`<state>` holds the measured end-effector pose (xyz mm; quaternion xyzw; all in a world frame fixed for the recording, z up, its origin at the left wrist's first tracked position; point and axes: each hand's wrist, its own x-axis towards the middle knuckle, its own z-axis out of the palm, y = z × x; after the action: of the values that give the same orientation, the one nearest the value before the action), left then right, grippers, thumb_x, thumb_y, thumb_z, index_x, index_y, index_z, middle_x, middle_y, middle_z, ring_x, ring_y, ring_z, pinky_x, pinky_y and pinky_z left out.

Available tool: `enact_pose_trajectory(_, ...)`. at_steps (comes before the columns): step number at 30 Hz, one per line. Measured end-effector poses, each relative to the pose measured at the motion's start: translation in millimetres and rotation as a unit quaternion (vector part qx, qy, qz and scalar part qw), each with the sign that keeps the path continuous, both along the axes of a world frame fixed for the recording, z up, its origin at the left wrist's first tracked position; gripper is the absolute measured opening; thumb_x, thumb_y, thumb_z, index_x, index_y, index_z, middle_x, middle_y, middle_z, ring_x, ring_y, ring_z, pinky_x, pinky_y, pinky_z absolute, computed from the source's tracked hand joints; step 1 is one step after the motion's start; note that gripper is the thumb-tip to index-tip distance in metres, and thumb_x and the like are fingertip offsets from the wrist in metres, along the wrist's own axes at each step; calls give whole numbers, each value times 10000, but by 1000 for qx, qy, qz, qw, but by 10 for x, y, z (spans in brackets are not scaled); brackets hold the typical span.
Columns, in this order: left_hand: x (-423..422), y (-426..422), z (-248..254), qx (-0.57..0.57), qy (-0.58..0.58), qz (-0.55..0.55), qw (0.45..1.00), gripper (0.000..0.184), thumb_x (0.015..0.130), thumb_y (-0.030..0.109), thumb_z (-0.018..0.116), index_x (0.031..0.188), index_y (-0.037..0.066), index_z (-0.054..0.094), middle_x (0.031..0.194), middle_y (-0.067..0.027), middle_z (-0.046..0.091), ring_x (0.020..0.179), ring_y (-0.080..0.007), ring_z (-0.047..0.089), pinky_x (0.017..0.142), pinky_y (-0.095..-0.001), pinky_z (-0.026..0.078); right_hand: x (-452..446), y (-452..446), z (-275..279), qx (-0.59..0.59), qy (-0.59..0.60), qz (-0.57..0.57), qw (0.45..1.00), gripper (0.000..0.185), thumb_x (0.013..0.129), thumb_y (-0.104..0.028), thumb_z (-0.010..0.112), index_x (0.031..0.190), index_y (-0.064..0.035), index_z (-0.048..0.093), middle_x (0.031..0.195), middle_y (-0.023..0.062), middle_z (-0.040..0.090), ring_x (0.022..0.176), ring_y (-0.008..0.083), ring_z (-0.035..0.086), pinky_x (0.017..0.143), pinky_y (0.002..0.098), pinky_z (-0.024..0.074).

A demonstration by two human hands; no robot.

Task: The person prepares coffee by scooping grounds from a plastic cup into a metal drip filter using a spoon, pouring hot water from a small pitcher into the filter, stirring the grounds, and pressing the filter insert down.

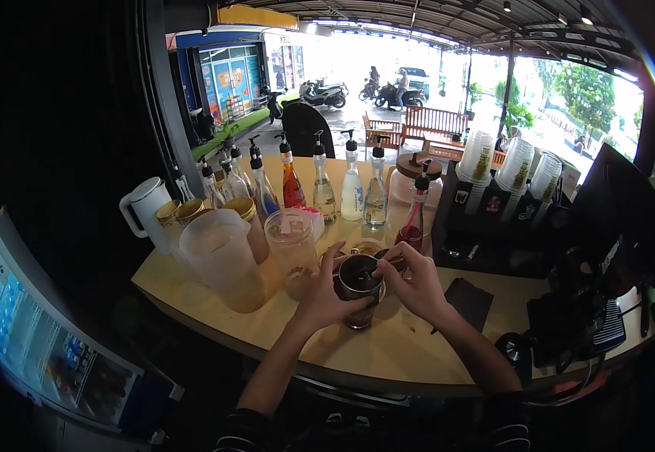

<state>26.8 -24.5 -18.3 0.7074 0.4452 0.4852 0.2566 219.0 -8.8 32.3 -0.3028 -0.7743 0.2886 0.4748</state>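
Observation:
A clear cup (pixel 359 290) with dark contents stands on the wooden counter (pixel 410 350) in front of me. My left hand (pixel 326 294) is wrapped round its near left side, thumb across the front and fingers toward the rim. At the right edge of the rim, my right hand (pixel 414 277) has thumb and fingers pinched together; whatever is between them is too dark to make out. Just left of the cup is a clear lidded plastic container (pixel 291 245). A pump bottle of red syrup (pixel 412 226) stands behind my right hand.
Several pump bottles (pixel 326 192) line the back of the counter. At left are a frosted pitcher (pixel 226 260) and a white jug (pixel 146 215). A black rack holds stacked plastic cups (pixel 516 166) at right, above a dark flat pad (pixel 467 305). A glass-door fridge (pixel 48 339) stands at lower left.

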Motion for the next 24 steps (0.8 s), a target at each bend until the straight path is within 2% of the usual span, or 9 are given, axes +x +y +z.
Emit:
enact_pose_trajectory(3,-10,-44,86,-5,13,7,1000,1062,604,294,869,1412,45,227,1212,-195,538,1081,-296,595,946,-376,471,-38,10,-9,2,2,7,1000,131,901,-97,605,895,19,545,770,105,678,740,145,678,666,254,499)
enact_pose_trajectory(5,-64,-100,190,139,65,77,985,831,652,287,845,1320,42,415,1074,-135,585,976,-256,617,869,-364,497,-45,18,50,26,-51,-5,998,125,877,-86,630,912,20,575,777,107,678,749,167,684,667,278,503)
enact_pose_trajectory(6,-73,-106,224,138,65,74,986,831,652,287,845,1320,42,415,1074,-135,585,976,-256,617,869,-364,497,-43,18,73,25,-51,-8,998,125,877,-86,630,912,20,575,777,107,678,749,167,684,667,278,503)
enact_pose_trajectory(8,-75,-98,292,99,63,24,993,544,710,219,797,1173,31,582,883,-68,607,847,-198,621,747,-345,488,-36,24,117,71,-74,2,995,134,849,-81,658,928,13,603,796,103,679,761,177,681,659,289,495)
enact_pose_trajectory(12,45,-71,380,90,113,17,989,310,791,177,719,1043,17,637,786,-82,604,770,-221,624,702,-349,474,-31,55,169,58,-86,29,994,162,828,-80,678,953,4,618,829,84,674,756,151,653,649,291,486)
enact_pose_trajectory(16,53,19,348,222,183,64,956,167,854,150,643,942,8,644,787,-128,620,746,-293,617,671,-373,465,69,77,213,37,-84,83,992,213,836,-82,670,1026,3,623,877,69,647,755,104,588,693,266,474)
enact_pose_trajectory(18,40,0,368,236,180,79,951,141,873,143,620,902,8,648,798,-138,628,745,-310,613,662,-384,461,200,261,7,-52,-13,15,998,212,842,-71,657,1038,-5,611,870,78,598,729,115,579,674,238,466)
enact_pose_trajectory(22,-8,-60,430,223,139,100,960,131,894,151,587,897,35,647,797,-116,634,774,-283,611,711,-380,462,633,891,-948,6,-131,-165,977,225,915,-162,585,1045,21,608,882,93,646,784,134,635,700,285,499)
enact_pose_trajectory(24,-23,-87,460,218,125,108,962,132,898,149,583,895,33,647,790,-115,632,766,-284,608,707,-381,459,718,997,-1300,-75,-98,-130,984,229,930,-185,564,1022,22,603,873,97,651,784,139,638,708,295,503)
